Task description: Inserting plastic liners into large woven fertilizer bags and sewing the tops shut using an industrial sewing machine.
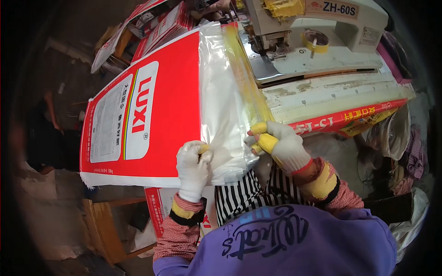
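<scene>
A large red and white woven sack (175, 83) lies in front of me, in a stack whose edges show along the near side. A clear plastic liner (225, 106) sticks out of its right-hand end, with a yellowish liner strip (248, 87) beside it. My left hand (192, 168), in a white glove with a yellow-taped fingertip, is closed on the liner near the sack's near corner. My right hand (283, 145), gloved with yellow-taped fingers, is curled at the liner's right edge; whatever its fingertips hold is too small to make out.
A white sewing machine (331, 23) stands at the back right, with a tape roll (315, 40) on its bed. A red printed sack strip (350, 117) hangs along the table's front. More folded sacks (163, 30) lie at the far left, and a wooden frame (103, 230) stands below left.
</scene>
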`<state>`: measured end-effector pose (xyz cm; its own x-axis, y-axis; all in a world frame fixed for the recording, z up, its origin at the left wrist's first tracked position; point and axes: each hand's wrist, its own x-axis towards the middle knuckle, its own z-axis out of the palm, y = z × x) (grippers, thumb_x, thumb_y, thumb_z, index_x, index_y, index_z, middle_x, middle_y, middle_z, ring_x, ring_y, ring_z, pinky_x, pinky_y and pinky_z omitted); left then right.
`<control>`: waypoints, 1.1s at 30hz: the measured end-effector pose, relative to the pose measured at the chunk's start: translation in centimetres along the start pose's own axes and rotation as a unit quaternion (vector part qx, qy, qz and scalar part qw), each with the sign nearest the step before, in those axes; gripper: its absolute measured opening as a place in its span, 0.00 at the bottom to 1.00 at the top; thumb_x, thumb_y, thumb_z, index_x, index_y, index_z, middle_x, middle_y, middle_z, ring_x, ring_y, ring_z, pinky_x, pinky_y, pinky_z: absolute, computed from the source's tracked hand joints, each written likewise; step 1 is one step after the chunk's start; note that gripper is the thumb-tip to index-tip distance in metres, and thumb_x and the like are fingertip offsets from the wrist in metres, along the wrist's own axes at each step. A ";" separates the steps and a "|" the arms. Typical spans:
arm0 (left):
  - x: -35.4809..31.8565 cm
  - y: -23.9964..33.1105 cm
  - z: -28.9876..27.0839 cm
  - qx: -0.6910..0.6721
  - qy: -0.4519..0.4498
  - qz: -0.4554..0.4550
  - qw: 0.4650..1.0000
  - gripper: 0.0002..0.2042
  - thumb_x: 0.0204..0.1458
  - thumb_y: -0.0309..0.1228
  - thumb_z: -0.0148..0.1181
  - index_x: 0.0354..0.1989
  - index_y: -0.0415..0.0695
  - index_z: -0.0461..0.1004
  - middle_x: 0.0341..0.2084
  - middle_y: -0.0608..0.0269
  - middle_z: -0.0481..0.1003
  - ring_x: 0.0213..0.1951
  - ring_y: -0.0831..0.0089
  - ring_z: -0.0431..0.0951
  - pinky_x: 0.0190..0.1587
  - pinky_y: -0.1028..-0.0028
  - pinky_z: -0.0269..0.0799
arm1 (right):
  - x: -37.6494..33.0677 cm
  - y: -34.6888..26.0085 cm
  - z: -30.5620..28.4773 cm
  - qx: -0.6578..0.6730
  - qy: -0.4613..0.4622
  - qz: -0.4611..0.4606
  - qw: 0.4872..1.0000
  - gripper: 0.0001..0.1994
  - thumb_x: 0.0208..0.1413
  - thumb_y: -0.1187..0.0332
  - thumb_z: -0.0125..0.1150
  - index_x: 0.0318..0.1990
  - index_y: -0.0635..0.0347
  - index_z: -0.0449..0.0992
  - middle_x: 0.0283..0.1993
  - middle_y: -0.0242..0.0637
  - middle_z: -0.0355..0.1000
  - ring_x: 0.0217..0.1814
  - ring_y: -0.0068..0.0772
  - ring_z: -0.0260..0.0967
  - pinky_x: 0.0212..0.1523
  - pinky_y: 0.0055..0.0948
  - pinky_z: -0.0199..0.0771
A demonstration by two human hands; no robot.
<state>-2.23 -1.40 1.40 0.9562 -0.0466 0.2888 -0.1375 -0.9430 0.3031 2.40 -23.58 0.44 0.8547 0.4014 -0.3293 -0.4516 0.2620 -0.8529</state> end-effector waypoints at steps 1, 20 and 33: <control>0.2 0.1 -0.3 -0.096 -0.006 -0.078 0.992 0.07 0.42 0.27 0.57 0.29 0.37 0.73 0.30 0.57 0.72 0.35 0.66 0.73 0.39 0.72 0.67 | 0.8 -0.1 0.3 0.033 -0.005 -0.011 0.999 0.11 0.51 0.78 0.50 0.42 0.69 0.72 0.35 0.37 0.72 0.31 0.21 0.68 0.32 0.17 0.68; 4.8 -2.2 -4.3 -0.532 -0.318 -0.300 0.725 0.18 0.55 0.42 0.51 0.39 0.36 0.70 0.31 0.62 0.74 0.30 0.78 0.74 0.33 0.78 0.70 | 6.4 0.9 9.2 -0.404 -0.140 -0.111 0.897 0.16 0.43 0.53 0.60 0.33 0.54 0.76 0.31 0.44 0.74 0.35 0.43 0.72 0.37 0.36 0.70; 5.5 -2.3 -9.3 -0.413 -0.060 -0.185 0.890 0.06 0.48 0.27 0.55 0.26 0.36 0.69 0.22 0.61 0.73 0.26 0.76 0.73 0.32 0.78 0.69 | 5.8 -1.6 7.8 -0.649 0.051 -0.424 0.630 0.13 0.48 0.62 0.51 0.32 0.63 0.75 0.30 0.47 0.73 0.34 0.49 0.70 0.34 0.47 0.68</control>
<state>0.89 3.58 10.77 0.9893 0.1360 -0.0536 0.0974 -0.3403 0.9353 6.06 -14.85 3.02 0.6904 0.5238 0.4990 0.7105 -0.6211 -0.3310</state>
